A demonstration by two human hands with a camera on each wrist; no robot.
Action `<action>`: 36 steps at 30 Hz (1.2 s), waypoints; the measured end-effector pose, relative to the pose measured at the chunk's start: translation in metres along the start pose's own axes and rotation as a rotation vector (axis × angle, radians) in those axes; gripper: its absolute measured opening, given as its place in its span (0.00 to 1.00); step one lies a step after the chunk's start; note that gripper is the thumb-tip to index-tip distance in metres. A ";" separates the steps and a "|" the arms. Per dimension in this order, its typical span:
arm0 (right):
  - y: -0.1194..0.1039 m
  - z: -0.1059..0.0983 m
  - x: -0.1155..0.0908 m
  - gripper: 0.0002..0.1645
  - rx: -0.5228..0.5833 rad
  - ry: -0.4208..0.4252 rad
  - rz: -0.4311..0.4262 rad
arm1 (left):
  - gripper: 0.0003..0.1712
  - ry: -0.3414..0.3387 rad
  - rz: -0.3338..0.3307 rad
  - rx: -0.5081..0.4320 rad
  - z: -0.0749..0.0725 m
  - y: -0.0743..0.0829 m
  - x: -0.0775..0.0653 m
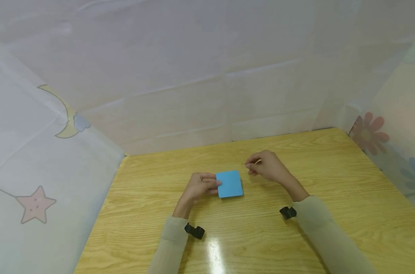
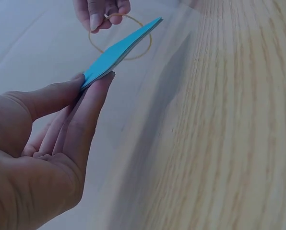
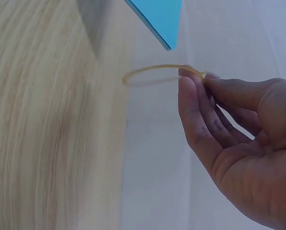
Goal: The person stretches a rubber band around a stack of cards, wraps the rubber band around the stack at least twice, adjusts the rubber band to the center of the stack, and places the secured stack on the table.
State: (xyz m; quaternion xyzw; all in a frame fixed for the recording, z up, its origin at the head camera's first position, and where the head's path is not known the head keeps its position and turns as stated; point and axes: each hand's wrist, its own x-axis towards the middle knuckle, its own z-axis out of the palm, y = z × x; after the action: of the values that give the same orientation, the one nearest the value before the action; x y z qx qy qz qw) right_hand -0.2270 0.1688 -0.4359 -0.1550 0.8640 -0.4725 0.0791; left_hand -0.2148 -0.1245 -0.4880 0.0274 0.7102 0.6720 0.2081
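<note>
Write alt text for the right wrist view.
The fingers of a right hand pinch a thin amber loop. Above it, apart, a blue square points one corner down; wooden table lies left, pale backdrop behind.

I'm seeing a gap, hard to gauge, between the square blue card stack (image 1: 230, 184) and the thin yellowish loop (image 3: 166, 65); a pale creased sheet (image 1: 193, 99) is blocking the wooden tabletop's (image 1: 262, 243) far edge.

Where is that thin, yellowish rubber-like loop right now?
In the head view, the thin, yellowish rubber-like loop is pinched in the right hand, by the upper right corner of the flat blue square.
</note>
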 end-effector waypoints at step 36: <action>-0.012 0.021 0.003 0.08 -0.122 -0.043 -0.086 | 0.21 0.073 0.016 -0.075 0.002 -0.002 0.006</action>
State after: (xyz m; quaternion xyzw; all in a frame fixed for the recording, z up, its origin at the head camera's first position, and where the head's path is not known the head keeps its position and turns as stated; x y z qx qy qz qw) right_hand -0.2212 0.1454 -0.4366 -0.2068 0.8818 -0.4184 0.0677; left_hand -0.2190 -0.1207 -0.4917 0.0007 0.6913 0.7004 0.1775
